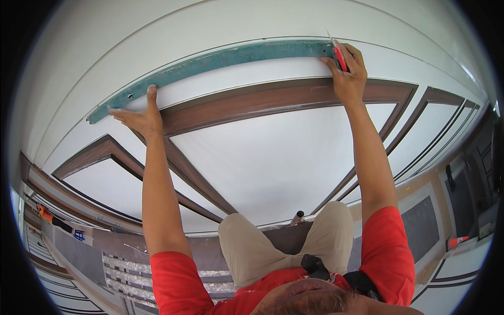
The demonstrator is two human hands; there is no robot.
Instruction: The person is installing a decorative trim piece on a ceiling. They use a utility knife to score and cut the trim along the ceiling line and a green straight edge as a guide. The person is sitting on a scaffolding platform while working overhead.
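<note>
A long teal straightedge [226, 58], worn and with small holes near its ends, lies along the white wall surface above the brown mouldings. Toward its left end is my left hand [142, 118], its thumb and fingers spread and pressing against the strip's lower edge. At the right end my right hand [350, 73] is closed around a red-handled utility knife [340, 58]. The thin blade points upward beside the strip's end, and my right thumb touches the strip's lower edge. Whether the blade touches the wall I cannot tell.
Brown moulding [247, 105] frames a large white panel [273, 157] between my arms. A dark-topped cylindrical object [298, 216] shows between my knees. Slatted boards [118, 268] lie below left. Farther off are an orange-and-black tool [52, 218], a blue stool [79, 234] and an orange-and-white cone [458, 241].
</note>
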